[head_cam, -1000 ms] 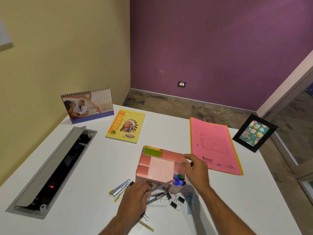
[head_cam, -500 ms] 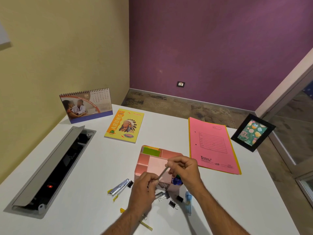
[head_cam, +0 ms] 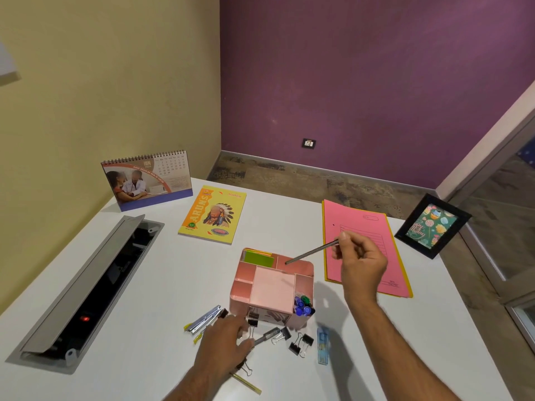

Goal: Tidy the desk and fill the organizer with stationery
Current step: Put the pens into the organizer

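now, your right hand [head_cam: 360, 263] pinches a slim grey pen [head_cam: 312, 252] by its upper end, and the pen slants down so its tip hangs over the back right compartment of the pink organizer [head_cam: 272, 287]. swing the top of the pen up toward vertical before you let go, so the tip drops into that slot rather than skating across the rim; as i read it, the tip is over the opening but whether it is already inside i cannot tell. lower it until you feel the bottom, then release.

your left hand [head_cam: 224, 341] lies palm down in front of the organizer, fingers curled over a second grey pen [head_cam: 267, 335] on the desk [head_cam: 144, 299]; it seems to be gathering that pen, though whether it is truly gripped i cannot tell. keep that hand low and clear of the organizer's front wall so you do not nudge the box while the right hand is aiming.

capped blue and green markers [head_cam: 302, 305] already stand in the front right slot of the organizer, and green sticky notes [head_cam: 258, 258] sit in its back left one. in front of the organizer lie black binder clips [head_cam: 299, 344], a stapler [head_cam: 204, 319] toward its left, and a blue stick-shaped item [head_cam: 322, 345] toward its right; these look likely to go in after the pens.
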